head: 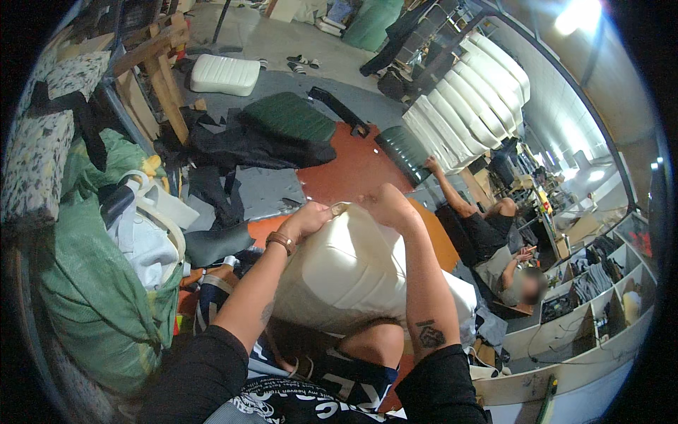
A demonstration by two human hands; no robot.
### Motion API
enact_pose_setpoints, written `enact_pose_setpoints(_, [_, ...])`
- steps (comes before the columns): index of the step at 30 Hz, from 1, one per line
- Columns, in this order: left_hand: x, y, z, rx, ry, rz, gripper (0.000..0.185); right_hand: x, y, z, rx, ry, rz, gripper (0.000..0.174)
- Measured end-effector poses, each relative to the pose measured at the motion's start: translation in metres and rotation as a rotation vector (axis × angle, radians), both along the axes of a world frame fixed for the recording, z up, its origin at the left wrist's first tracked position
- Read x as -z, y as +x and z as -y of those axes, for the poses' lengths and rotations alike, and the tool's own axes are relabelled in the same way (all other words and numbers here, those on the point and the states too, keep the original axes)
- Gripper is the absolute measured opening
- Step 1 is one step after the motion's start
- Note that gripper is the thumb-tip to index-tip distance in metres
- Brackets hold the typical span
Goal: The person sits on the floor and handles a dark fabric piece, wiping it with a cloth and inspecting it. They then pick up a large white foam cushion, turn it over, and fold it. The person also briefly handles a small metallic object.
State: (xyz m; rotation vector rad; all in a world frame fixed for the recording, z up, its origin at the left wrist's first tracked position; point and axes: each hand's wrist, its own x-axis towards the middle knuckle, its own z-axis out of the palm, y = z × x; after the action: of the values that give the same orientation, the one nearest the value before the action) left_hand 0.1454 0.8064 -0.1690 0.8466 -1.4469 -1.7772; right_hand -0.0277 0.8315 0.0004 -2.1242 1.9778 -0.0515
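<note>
A cream leatherette seat cushion (pixel 344 265) with stitched ribs rests across my lap. My left hand (pixel 312 217) grips the edge of its cover at the far end, thumb and fingers pinched on the material. Close beside it, my right hand (pixel 389 206) is bent over the same far edge, its fingers curled down. What the right fingers hold is hidden behind the hand and the cover. The underside of the cushion is out of sight.
A green woven sack (pixel 100 297) bulges at my left. Ahead lie a dark green ribbed cushion (pixel 288 116) and a white cushion (pixel 225 75). Stacked white cushions (pixel 471 100) stand front right, near a seated person (pixel 498 238). A partitioned wooden bin (pixel 577 339) is at right.
</note>
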Motion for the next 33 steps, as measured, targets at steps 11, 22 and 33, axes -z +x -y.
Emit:
enact_pose_setpoints(11, [0.012, 0.011, 0.025, 0.072, -0.208, 0.140, 0.046, -0.013, 0.010, -0.012, 0.315, 0.191, 0.249, 0.078])
enact_pose_setpoints(22, [-0.011, 0.010, 0.035, 0.343, -0.110, 0.264, 0.034, -0.003, 0.015, -0.011, 0.151, 0.313, 0.292, 0.044])
enact_pose_setpoints(33, [-0.027, 0.006, 0.029, 0.398, -0.252, 0.419, 0.044, 0.012, -0.015, -0.022, -0.114, 0.374, 0.668, 0.050])
